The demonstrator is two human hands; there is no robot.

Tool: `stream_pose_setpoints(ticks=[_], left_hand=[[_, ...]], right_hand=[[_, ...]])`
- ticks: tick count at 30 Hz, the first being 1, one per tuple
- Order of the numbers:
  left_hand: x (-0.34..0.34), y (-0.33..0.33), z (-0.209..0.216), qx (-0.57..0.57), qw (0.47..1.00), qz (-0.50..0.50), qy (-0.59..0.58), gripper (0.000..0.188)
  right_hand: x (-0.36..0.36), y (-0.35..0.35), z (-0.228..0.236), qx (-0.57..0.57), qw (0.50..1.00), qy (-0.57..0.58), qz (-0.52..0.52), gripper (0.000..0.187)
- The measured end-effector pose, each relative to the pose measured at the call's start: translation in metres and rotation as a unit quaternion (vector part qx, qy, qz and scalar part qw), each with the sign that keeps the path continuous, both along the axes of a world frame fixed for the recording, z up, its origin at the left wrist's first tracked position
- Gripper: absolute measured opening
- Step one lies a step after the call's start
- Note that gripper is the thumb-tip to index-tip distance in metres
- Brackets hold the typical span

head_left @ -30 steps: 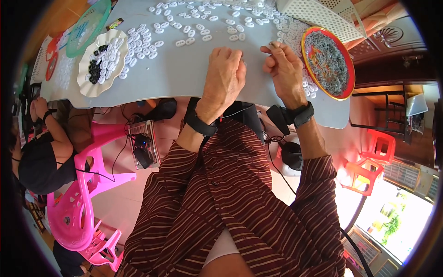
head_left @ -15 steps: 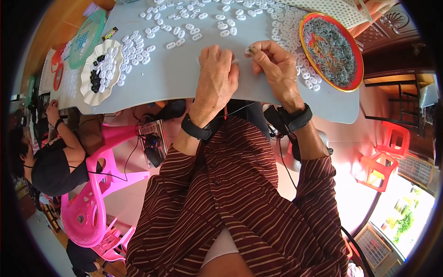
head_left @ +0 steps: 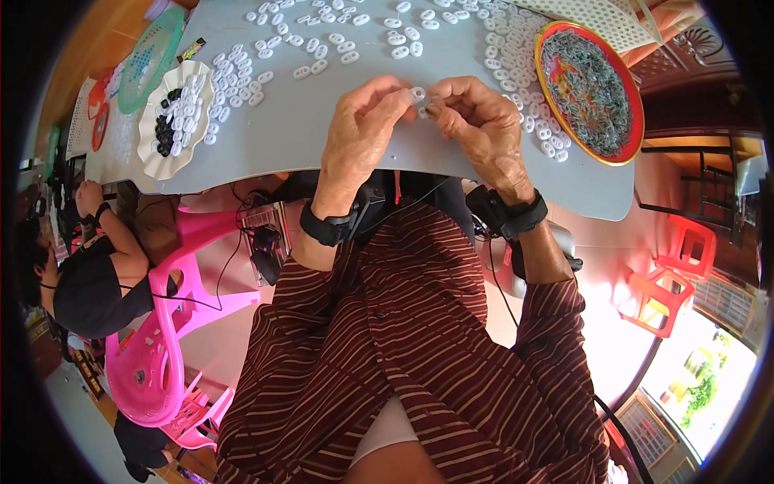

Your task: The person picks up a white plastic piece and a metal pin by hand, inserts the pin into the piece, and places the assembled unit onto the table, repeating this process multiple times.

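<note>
Above the table's near edge, my left hand [head_left: 363, 129] pinches a small white oval plastic piece [head_left: 418, 94] with round openings between thumb and fingers. Against its lower end close the thumb and fingertips of my right hand [head_left: 488, 137]. Any smaller part between the fingertips is too small to make out. More white oval pieces [head_left: 320, 51] lie scattered past my hands. Others form a dense patch [head_left: 516, 60] beside a red, gold-rimmed tray [head_left: 632, 121], which holds a tangle of small grey parts [head_left: 584, 81].
At the left, a cream scalloped dish [head_left: 157, 168] holds white and black pieces, near a green perforated basket [head_left: 133, 95]. A white perforated basket [head_left: 601, 18] stands at the far right. A person in black [head_left: 105, 282] sits left by a pink chair [head_left: 145, 379]; red stools [head_left: 657, 298] stand right.
My left hand has turned and moved to meet the right, and its fingers now grip the white piece that the right hand held. The right hand stays almost in place. The view shifted slightly.
</note>
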State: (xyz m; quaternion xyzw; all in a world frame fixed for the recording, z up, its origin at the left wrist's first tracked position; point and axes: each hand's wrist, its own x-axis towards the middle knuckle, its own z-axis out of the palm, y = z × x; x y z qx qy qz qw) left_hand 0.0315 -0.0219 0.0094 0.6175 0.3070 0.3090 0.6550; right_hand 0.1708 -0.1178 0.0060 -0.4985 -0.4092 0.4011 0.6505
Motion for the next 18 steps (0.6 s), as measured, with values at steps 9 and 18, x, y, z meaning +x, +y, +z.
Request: stream_pose_setpoints(ticks=[9,18], left_hand=[[0.003,0.001,0.003,-0.029,1.000,-0.008,-0.005,0.022],[0.002,0.006,0.009,-0.039,0.998,-0.040,0.016,0.026]], right_hand=[[0.001,0.000,0.001,-0.013,1.000,-0.018,-0.009,0.023],[0.002,0.000,0.000,-0.007,1.000,-0.013,-0.009,0.023]])
